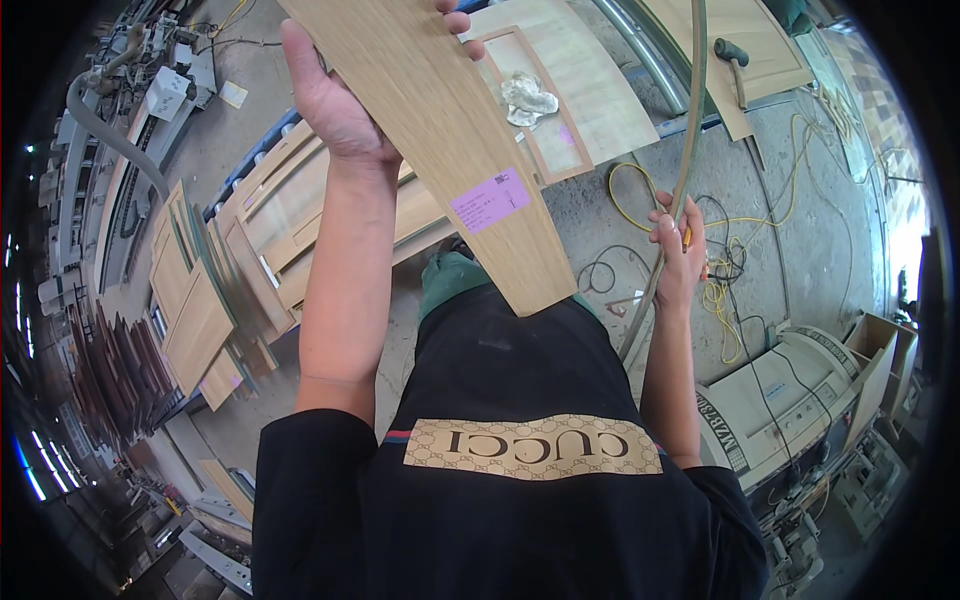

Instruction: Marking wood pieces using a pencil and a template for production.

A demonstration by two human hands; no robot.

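Observation:
My left hand [345, 115] is wrapped round a long light-wood board [440, 120] from below, with the thumb at one edge and fingertips showing at the other. A purple printed label [490, 200] is stuck on the board's near part, and its near end reaches in front of my waist. My right hand [680, 255] is closed round a long, narrow, brownish strip [694, 120], which stands on edge and runs from the top of the view down past my side. A small orange stick like a pencil [687, 239] shows between the right fingers.
Beyond the board, a crumpled white cloth [528, 98] lies on a framed panel [550, 130]. A mallet [735, 70] rests on wood panels at upper right. Yellow and black cables [725, 270] cross the floor near a beige machine [775, 405]. Door panels [290, 210] stack at left.

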